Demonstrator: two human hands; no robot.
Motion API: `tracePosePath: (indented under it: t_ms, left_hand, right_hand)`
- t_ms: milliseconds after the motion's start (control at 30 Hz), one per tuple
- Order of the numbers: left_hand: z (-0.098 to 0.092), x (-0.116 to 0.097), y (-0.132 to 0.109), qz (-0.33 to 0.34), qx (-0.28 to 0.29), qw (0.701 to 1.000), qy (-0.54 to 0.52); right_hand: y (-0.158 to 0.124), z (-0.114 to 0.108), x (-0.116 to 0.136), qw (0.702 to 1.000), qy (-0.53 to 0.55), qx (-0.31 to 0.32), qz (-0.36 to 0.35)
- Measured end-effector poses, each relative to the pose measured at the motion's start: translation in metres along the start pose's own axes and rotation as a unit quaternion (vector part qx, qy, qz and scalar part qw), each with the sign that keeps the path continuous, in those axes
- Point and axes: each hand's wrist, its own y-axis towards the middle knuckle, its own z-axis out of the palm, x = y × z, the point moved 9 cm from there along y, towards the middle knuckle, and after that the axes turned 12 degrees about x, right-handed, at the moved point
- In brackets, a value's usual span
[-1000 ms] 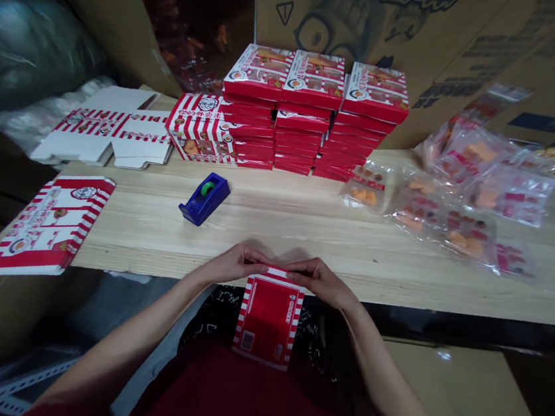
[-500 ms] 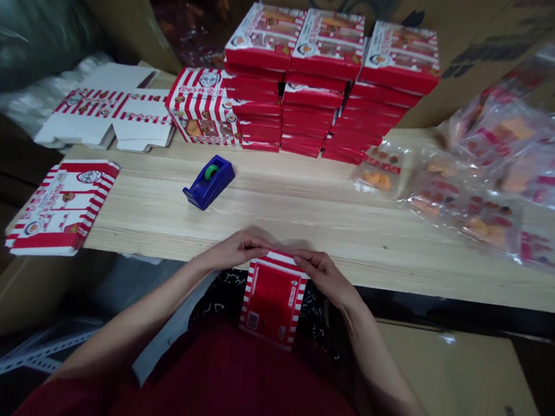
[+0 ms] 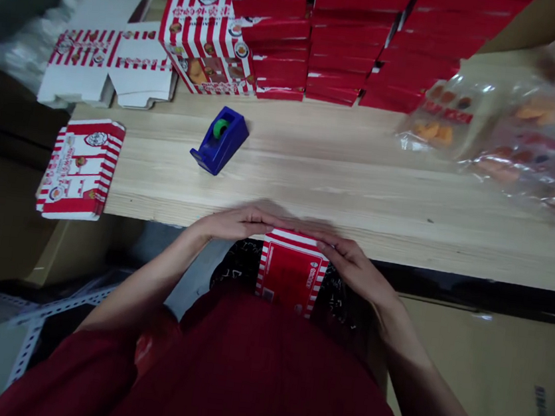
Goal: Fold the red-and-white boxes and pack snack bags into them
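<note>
A red box with red-and-white striped edges [image 3: 291, 273] rests against my lap at the table's front edge. My left hand [image 3: 248, 223] lies over its upper left corner, fingers stretched along the far edge. From the other side my right hand [image 3: 349, 255] holds the upper right corner, with its fingers reaching along the same edge toward the left ones. Both thumbs are mostly hidden. Beyond my left hand, a blue tape dispenser [image 3: 222, 141] with a green roll stands on the wooden table [image 3: 321, 173].
Stacked red boxes [image 3: 336, 48] line the back. Flat white-and-striped cartons [image 3: 93, 47] lie at the back left, and a pile of flat printed cartons [image 3: 81, 169] at the left edge. Clear bags with orange pieces [image 3: 438, 119] lie at the right.
The camera view has tilted down and closer. My fingers have slid inward along the box's far edge and now nearly meet; they are laid flatter than before.
</note>
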Motion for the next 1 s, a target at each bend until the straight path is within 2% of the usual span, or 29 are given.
tracePosePath:
  t_ms: [233, 400, 533, 633, 767, 833, 1000]
  left_hand:
    - [0.01, -0.001, -0.007, -0.026, -0.039, 0.999, 0.001]
    - [0.019, -0.009, -0.012, -0.013, -0.051, 0.998, 0.033]
    - [0.016, -0.018, -0.009, -0.034, -0.129, 0.989, 0.071]
    - [0.013, -0.021, -0.002, -0.043, -0.169, 0.98, 0.099]
    - [0.012, -0.02, 0.004, -0.011, -0.159, 0.982, 0.105]
    - [0.01, -0.016, 0.005, -0.012, -0.161, 0.981, 0.111]
    - [0.012, -0.016, 0.015, -0.024, -0.14, 0.981, 0.134]
  right_hand:
    - [-0.018, 0.011, 0.0, 1.0, 0.008, -0.001, 0.006]
    - [-0.026, 0.017, 0.007, 1.0, 0.015, -0.013, -0.006]
    - [-0.023, 0.02, 0.022, 0.998, 0.017, -0.048, -0.048]
    - [-0.018, 0.022, 0.02, 0.992, 0.052, -0.088, -0.068]
    - [-0.02, 0.016, -0.003, 0.96, 0.169, -0.205, -0.088]
    - [-0.023, 0.014, -0.013, 0.948, 0.19, -0.239, -0.093]
    - [-0.028, 0.012, -0.016, 0.957, 0.151, -0.237, -0.067]
